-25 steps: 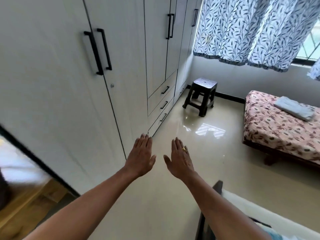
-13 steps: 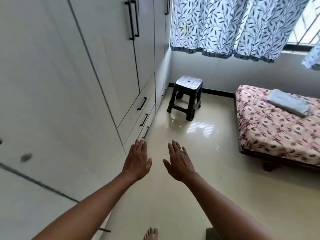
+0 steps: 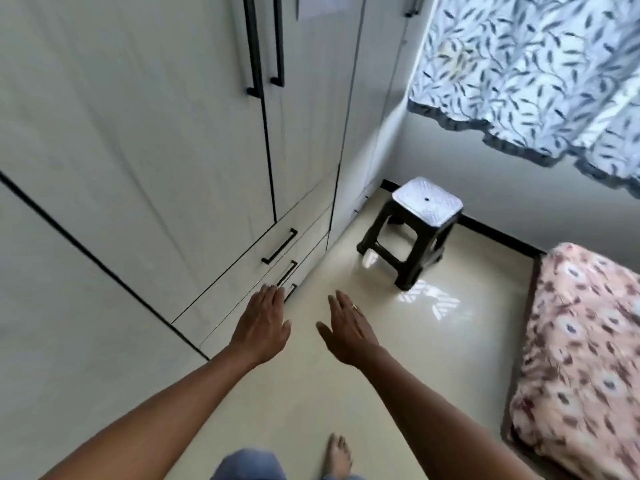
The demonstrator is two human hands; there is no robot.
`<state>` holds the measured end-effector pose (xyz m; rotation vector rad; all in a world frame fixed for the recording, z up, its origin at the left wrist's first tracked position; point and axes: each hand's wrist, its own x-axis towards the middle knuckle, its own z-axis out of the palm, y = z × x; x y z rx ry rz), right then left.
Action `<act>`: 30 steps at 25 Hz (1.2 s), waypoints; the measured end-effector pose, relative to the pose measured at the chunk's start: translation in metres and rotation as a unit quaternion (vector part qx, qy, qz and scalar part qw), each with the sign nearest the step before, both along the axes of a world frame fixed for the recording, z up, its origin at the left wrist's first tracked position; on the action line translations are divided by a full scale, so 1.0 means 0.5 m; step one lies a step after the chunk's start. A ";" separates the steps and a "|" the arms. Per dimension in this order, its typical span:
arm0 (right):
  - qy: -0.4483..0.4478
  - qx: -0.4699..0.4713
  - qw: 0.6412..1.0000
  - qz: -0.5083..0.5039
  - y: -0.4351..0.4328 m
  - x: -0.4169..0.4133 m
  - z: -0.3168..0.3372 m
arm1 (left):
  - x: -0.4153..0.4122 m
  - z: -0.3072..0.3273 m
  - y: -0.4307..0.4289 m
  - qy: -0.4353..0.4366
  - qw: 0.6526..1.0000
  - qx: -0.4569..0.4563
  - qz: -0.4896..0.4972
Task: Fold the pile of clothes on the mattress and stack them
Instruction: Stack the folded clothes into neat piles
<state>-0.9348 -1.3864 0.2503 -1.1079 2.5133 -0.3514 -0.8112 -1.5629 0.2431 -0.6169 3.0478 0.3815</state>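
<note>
- The left hand [image 3: 263, 323] and the right hand [image 3: 348, 329] are both stretched out in front of the body, palms down. The fingers are straight and lie close together, with the thumbs out to the side. Neither hand holds or touches anything.
- Judged from that pose, the hands are simply held up in the camera's sight while the person walks. A bare foot [image 3: 337, 455] is planted on the glossy floor [image 3: 433, 358] below them.
- A ring [image 3: 355, 307] sits on one finger of the right hand.
- The mattress [image 3: 581, 358], in a pink flowered cover, lies low on the floor at the right edge, well apart from both hands.
- The pile of clothes cannot be seen. The part of the mattress in view shows only its cover, so the clothes are probably further along it, outside the picture.
- No folding has begun. The next move is likely to be a turn to the right toward the mattress.
- A white wardrobe [image 3: 138, 150] with black handles fills the left side, and its drawers are closed.
- A dark plastic stool [image 3: 420, 216] stands ahead near the corner, under a leaf-print curtain [image 3: 536, 64].
</note>
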 end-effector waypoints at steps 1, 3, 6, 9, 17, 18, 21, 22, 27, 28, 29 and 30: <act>-0.003 0.006 1.000 0.018 -0.023 -0.061 -0.005 | -0.041 -0.002 -0.008 0.010 1.000 0.012 0.022; -0.016 0.029 0.998 0.056 -0.075 -0.164 -0.018 | -0.101 -0.010 -0.028 0.009 0.996 0.051 0.076; -0.012 0.055 0.992 0.116 -0.165 -0.284 -0.038 | -0.166 -0.043 -0.067 -0.001 0.989 0.060 0.134; -0.021 0.083 0.982 0.169 -0.267 -0.381 -0.082 | -0.232 -0.087 -0.113 -0.007 0.978 0.096 0.186; -0.088 0.103 0.968 0.212 -0.441 -0.557 -0.178 | -0.378 -0.154 -0.202 -0.049 0.888 0.235 0.393; -0.115 0.100 0.969 0.195 -0.467 -0.585 -0.198 | -0.399 -0.161 -0.215 -0.038 0.854 0.268 0.445; -0.187 0.111 0.965 0.144 -0.533 -0.651 -0.247 | -0.440 -0.209 -0.247 0.007 0.763 0.310 0.567; -0.214 0.116 0.962 0.125 -0.551 -0.663 -0.256 | -0.451 -0.225 -0.254 0.005 0.746 0.311 0.588; -0.279 0.130 0.945 0.110 -0.632 -0.691 -0.340 | -0.526 -0.277 -0.278 -0.007 0.663 0.321 0.676; -0.290 0.135 0.942 0.096 -0.643 -0.694 -0.357 | -0.533 -0.290 -0.282 -0.002 0.653 0.321 0.686; -0.304 0.141 0.939 0.081 -0.651 -0.690 -0.354 | -0.537 -0.299 -0.289 0.004 0.638 0.324 0.699; -0.325 0.135 0.934 0.067 -0.661 -0.682 -0.348 | -0.536 -0.312 -0.299 0.023 0.612 0.335 0.716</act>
